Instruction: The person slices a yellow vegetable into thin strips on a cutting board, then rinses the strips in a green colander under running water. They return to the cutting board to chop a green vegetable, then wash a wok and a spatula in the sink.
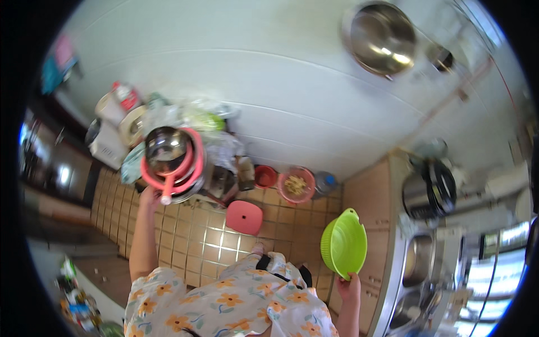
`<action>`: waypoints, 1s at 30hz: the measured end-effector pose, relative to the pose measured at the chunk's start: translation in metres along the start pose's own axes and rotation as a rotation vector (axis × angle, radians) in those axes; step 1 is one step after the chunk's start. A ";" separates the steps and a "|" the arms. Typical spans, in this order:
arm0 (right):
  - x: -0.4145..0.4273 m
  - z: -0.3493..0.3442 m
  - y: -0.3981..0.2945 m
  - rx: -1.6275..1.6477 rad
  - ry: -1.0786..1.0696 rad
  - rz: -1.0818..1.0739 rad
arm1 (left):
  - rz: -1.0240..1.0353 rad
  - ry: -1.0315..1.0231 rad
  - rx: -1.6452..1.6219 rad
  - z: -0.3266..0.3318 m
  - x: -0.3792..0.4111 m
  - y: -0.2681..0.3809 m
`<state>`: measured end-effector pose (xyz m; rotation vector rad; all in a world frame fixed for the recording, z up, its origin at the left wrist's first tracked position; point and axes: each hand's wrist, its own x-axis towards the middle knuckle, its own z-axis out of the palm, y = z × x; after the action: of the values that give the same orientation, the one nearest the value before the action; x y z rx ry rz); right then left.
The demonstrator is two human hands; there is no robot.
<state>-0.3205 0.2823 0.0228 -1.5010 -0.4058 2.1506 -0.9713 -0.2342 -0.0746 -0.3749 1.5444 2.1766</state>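
Observation:
My left hand (150,197) is at the near edge of a stack of pink plastic basins (196,168) and metal bowls, its fingers partly hidden under the rim; whether it grips or only touches the stack, I cannot tell. A shiny metal bowl (165,149) tops the stack, beside a pink handle (169,187) pointing towards me. On the right, my right hand (348,285) holds a lime-green plastic colander basket (347,244) by its rim. The basket is tilted on its side in the air, near the cabinet fronts, and nothing shows inside it.
A pink stool (244,217) stands on the tiled floor. Along the wall are a red bucket (265,176), a pink basin (315,185) with yellowish food pieces, and a blue-capped water jug (325,182). The counter at right holds a metal sink (421,261) and a large dark pot (429,189).

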 end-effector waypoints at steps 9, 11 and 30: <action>-0.048 -0.098 -0.019 0.282 0.131 -0.056 | 0.186 -0.318 0.397 0.148 -0.073 0.022; -0.069 -0.116 -0.044 0.263 0.262 -0.244 | 0.264 -0.248 0.445 0.187 -0.093 0.000; -0.115 -0.456 -0.165 -1.426 1.660 -0.692 | -0.383 -0.319 0.780 0.322 -0.255 -0.327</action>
<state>0.1735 0.3441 0.0348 -2.4794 -1.4709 -0.5591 -0.5764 0.1085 -0.1161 -0.0493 1.7976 1.1574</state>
